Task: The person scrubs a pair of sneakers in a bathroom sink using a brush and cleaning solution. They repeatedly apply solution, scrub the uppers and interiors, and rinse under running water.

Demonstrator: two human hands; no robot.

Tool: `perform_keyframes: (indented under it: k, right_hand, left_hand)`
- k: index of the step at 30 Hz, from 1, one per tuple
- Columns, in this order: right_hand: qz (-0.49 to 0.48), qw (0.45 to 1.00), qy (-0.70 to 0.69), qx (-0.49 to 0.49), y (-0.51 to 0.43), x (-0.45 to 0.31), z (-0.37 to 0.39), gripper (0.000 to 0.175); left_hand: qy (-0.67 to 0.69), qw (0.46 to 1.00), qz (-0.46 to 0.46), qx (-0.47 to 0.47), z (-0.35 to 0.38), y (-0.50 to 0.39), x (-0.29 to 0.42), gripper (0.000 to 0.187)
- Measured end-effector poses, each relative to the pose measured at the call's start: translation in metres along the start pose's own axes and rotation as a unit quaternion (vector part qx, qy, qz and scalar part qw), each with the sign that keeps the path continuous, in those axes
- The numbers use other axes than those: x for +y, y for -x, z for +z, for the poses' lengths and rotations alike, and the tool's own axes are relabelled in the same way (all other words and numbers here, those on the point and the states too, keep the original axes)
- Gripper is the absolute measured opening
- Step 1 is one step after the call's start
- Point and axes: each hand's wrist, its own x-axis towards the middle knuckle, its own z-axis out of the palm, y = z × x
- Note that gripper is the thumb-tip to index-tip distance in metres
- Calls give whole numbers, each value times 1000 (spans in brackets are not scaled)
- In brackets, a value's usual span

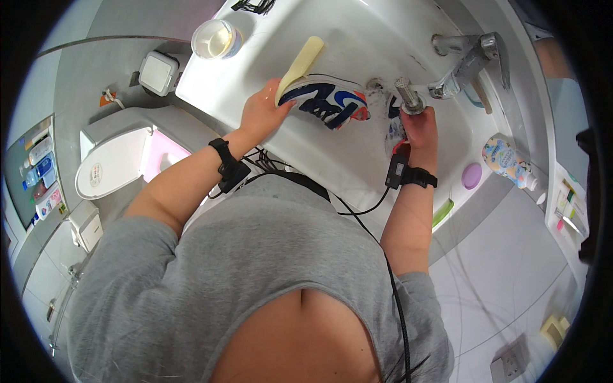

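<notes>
In the white washbasin (335, 167), my left hand (262, 109) grips the toe of a navy, white and orange Nike sneaker (330, 98). The same hand has a pale yellow brush (302, 60) against that shoe, its handle pointing away from me. My right hand (421, 128) holds up a metal drain strainer plug (410, 98) below the tap (459, 72). A second sneaker (394, 124) lies behind and beside that hand, partly hidden by it. Dirty residue surrounds the drain hole (375, 85) between the shoes.
A clear plastic tub (216, 39) stands on the basin's left corner, near a black hair claw (254, 5). Along the right rim are a floral bottle (507, 160), a purple lid (471, 175) and a green item (443, 213). A toilet (115, 165) with its lid raised is at left.
</notes>
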Motion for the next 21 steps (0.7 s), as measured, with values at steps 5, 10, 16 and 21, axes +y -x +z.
perform_keyframes:
  k: [5, 10, 16, 21]
  right_hand:
    - [-67, 987, 131, 62, 4, 2, 11, 25]
    - [-205, 767, 569, 214, -13, 19, 26, 20]
    - [-313, 512, 796, 80, -17, 56, 52, 15]
    - [-404, 408, 818, 40, -32, 68, 58, 19]
  left_hand:
    - [-23, 998, 53, 33, 6, 2, -7, 40]
    - [-58, 996, 57, 28, 9, 3, -10, 42]
    - [-50, 998, 33, 13, 10, 4, -9, 41]
    - [-60, 997, 46, 25, 11, 4, -10, 41]
